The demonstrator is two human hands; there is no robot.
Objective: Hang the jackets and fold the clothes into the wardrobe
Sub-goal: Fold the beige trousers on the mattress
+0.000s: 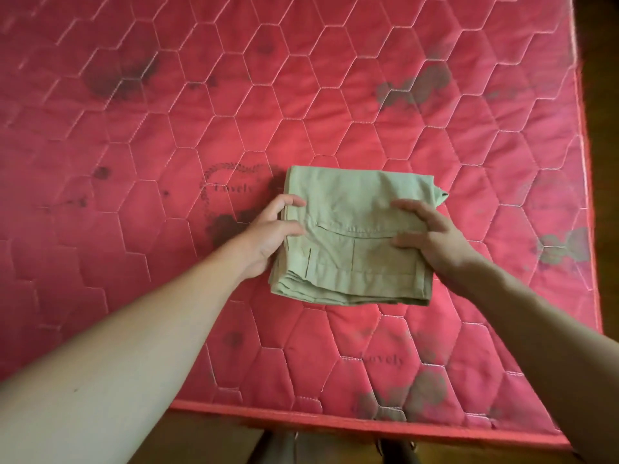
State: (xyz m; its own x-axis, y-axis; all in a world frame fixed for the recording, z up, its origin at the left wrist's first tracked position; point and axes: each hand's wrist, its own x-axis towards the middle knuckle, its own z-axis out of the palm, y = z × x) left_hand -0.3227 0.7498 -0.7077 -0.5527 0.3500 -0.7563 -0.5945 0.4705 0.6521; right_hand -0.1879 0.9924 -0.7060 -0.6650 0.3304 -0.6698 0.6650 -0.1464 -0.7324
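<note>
Obs.: folded khaki trousers (355, 209) lie flat on a red quilted mattress (167, 128), in from its near edge and from its right edge. The bundle is roughly square, several layers stacked; waistband side faces the near edge, with a pocket flap (355, 233) uppermost. Left hand (271, 231) grips the bundle's left edge: thumb and forefinger lie on top of the cloth, and the other fingers are curled at the edge, their tips hidden. Right hand (435, 234) rests on the top right part of the bundle, fingers (410, 209) spread and nearly straight, flat on the fabric, thumb near the pocket flap; it is not closed round anything. A printed wreath motif (231, 187) reading "Lovely" sits just beside the bundle's far left corner. Dark stains (117, 75) are scattered over the mattress. Wooden floor (603, 78) shows beyond the right edge.
</note>
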